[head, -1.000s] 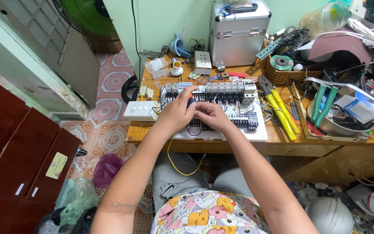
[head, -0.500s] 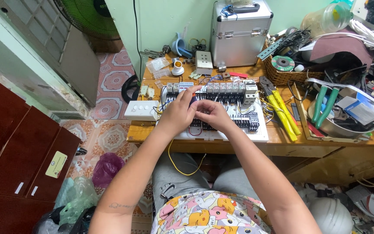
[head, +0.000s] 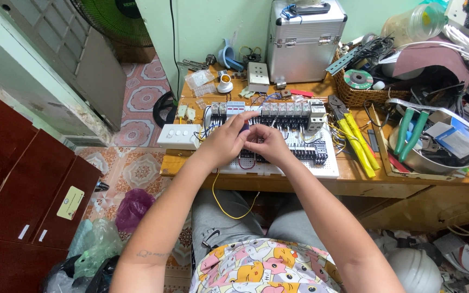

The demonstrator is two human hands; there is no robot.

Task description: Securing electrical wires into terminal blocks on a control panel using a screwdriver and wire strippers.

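Note:
A white perforated wiring board [head: 327, 165] lies on the wooden workbench [head: 354, 182]. It carries a row of grey circuit breakers [head: 291, 111] and black relay blocks [head: 310, 152]. My left hand [head: 225, 144] is over the board's left middle, fingers curled around a dark blue tool handle [head: 243, 128]. My right hand [head: 271, 144] touches the left hand's fingertips, its fingers pinched low over the board. What they pinch is hidden. A yellow wire [head: 229, 209] hangs from under my hands off the bench's front edge.
A white switch plate [head: 179, 135] lies left of the board, yellow-handled crimpers [head: 356, 141] lie on its right. Behind stand a metal case [head: 305, 40] and a wicker basket [head: 354, 97] of parts. A tray with green-handled pliers [head: 411, 133] sits far right. Dark red cabinets [head: 23, 190] stand at left.
Both hands stay at the same spot on the board. The fingers have shifted only slightly against each other.

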